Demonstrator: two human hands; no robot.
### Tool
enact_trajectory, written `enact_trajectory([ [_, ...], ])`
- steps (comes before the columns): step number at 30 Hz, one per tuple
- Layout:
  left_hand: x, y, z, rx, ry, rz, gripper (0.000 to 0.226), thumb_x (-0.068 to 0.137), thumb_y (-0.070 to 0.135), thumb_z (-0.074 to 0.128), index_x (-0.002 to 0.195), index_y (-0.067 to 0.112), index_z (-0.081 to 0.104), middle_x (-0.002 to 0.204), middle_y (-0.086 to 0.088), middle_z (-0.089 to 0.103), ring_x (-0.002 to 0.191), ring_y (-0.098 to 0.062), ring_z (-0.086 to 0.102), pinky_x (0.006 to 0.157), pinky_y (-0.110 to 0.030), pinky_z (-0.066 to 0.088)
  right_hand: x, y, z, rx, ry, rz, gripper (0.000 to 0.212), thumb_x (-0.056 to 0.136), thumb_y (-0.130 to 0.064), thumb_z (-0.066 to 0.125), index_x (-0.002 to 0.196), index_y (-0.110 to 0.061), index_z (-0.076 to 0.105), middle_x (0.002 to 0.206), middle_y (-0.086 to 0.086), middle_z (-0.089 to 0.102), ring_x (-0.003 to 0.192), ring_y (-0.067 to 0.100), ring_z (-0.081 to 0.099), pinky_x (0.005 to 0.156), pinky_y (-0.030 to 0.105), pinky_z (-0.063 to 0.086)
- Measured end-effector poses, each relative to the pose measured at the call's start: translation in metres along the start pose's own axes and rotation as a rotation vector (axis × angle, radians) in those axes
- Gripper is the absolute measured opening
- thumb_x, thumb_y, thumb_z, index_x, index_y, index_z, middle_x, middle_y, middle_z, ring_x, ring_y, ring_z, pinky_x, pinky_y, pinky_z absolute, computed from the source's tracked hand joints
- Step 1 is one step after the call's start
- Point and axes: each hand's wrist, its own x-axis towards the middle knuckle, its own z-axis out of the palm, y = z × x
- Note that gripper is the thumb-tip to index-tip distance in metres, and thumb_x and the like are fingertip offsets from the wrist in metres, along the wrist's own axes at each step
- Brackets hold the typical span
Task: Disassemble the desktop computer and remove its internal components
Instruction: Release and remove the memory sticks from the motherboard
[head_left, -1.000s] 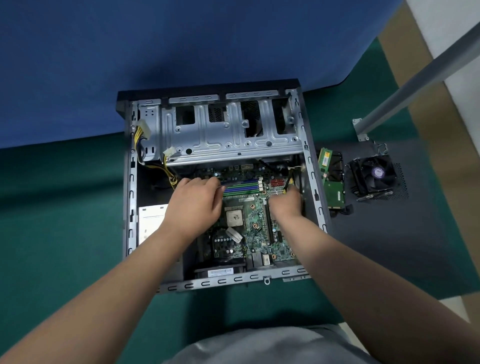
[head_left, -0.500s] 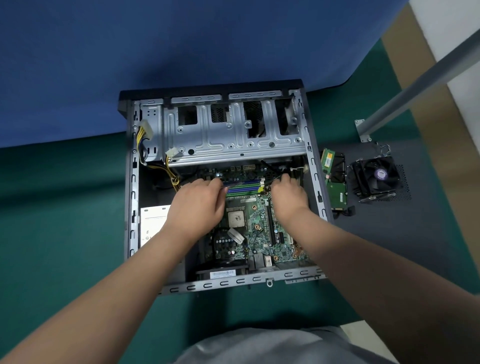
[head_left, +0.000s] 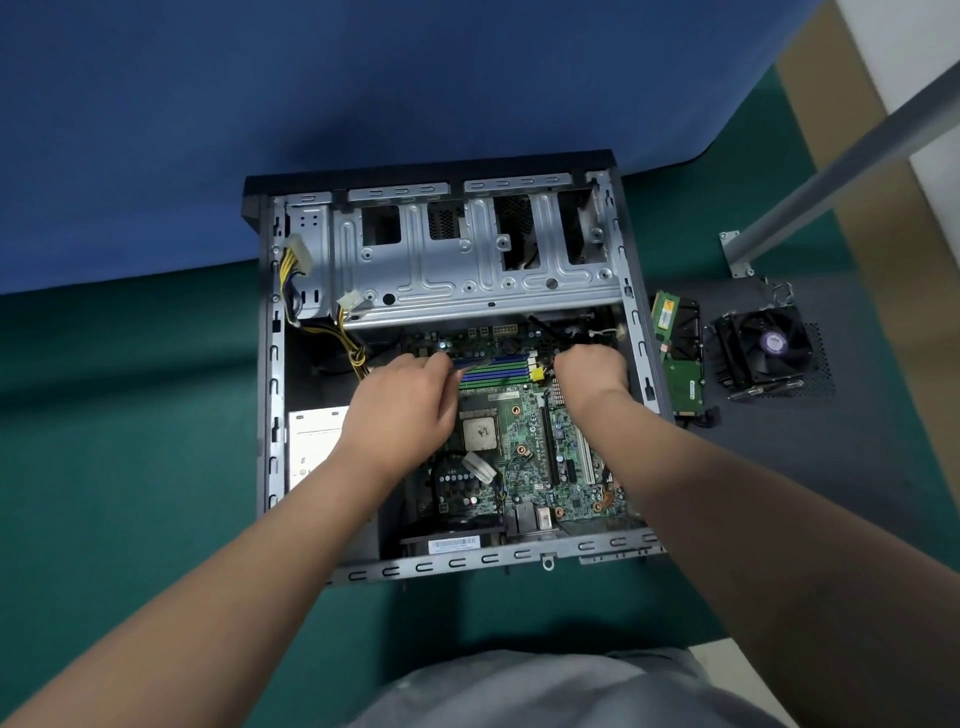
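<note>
While both hands' fingers (head_left: 441, 366) curl, what they grasp on the motherboard (head_left: 519, 415) is hidden.

The bench (head_left: 130, 467) wears a green cloth. On it the open case (head_left: 270, 395) lies flat around the fingers (head_left: 441, 364). Right of the fingers, on a dark mat (head_left: 831, 467), lie green boards (head_left: 683, 384) and, farther right, a fan cooler (head_left: 763, 348).

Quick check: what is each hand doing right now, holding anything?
Left hand: fingers pinch a blue part at the memory slots.
Right hand: fingers curled at the slots' right end; grip cannot be told.
</note>
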Motion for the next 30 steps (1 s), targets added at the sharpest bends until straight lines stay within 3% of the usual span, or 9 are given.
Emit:
enact_trajectory([
  [4, -0.001, 0.000, 0.000, 0.001, -0.001, -0.005, 0.024, 0.094, 0.027, 0.046, 0.084, 0.009, 0.058, 0.064, -0.003, 0.058, 0.063, -0.027, 0.053, 0.049, -0.028, 0.029, 0.003, 0.000, 0.001, -0.005, -0.006, -0.005, 0.027, 0.080, 0.006, 0.056, 0.100, -0.011, 0.063, 0.081, 0.003, 0.058, 0.072, 0.022, 0.058, 0.051, 0.028, 0.042],
  [10, -0.001, 0.001, 0.000, 0.007, -0.006, -0.015, 0.024, 0.094, 0.027, 0.047, 0.082, 0.008, 0.058, 0.063, -0.005, 0.057, 0.063, -0.028, 0.053, 0.048, -0.028, 0.028, 0.007, -0.001, 0.004, -0.043, -0.007, -0.007, 0.029, 0.080, 0.006, 0.054, 0.099, -0.013, 0.064, 0.084, 0.001, 0.059, 0.068, 0.022, 0.052, 0.038, 0.026, 0.028],
  [19, -0.001, 0.001, 0.001, 0.012, -0.006, -0.012, 0.025, 0.094, 0.027, 0.046, 0.083, 0.008, 0.058, 0.063, -0.004, 0.057, 0.063, -0.027, 0.053, 0.047, -0.028, 0.031, 0.011, -0.001, 0.005, -0.118, -0.015, -0.039, 0.028, 0.080, 0.004, 0.055, 0.100, -0.013, 0.062, 0.082, -0.001, 0.058, 0.069, 0.021, 0.057, 0.038, 0.025, 0.030],
  [26, 0.000, 0.001, 0.000, 0.003, -0.009, -0.012, 0.025, 0.094, 0.027, 0.047, 0.084, 0.007, 0.059, 0.064, -0.005, 0.058, 0.064, -0.028, 0.054, 0.047, -0.030, 0.035, 0.011, -0.001, 0.003, -0.168, -0.036, -0.055, 0.019, 0.081, 0.003, 0.054, 0.091, -0.013, 0.058, 0.064, 0.001, 0.045, 0.052, 0.018, 0.045, 0.038, 0.025, 0.029],
  [30, -0.001, 0.001, 0.000, 0.003, -0.009, -0.011, 0.025, 0.094, 0.027, 0.046, 0.084, 0.008, 0.059, 0.065, -0.005, 0.059, 0.065, -0.028, 0.054, 0.048, -0.030, 0.035, 0.011, -0.001, 0.004, -0.183, -0.042, -0.047, 0.019, 0.082, 0.001, 0.055, 0.093, -0.013, 0.060, 0.065, 0.000, 0.044, 0.053, 0.017, 0.045, 0.038, 0.025, 0.029],
])
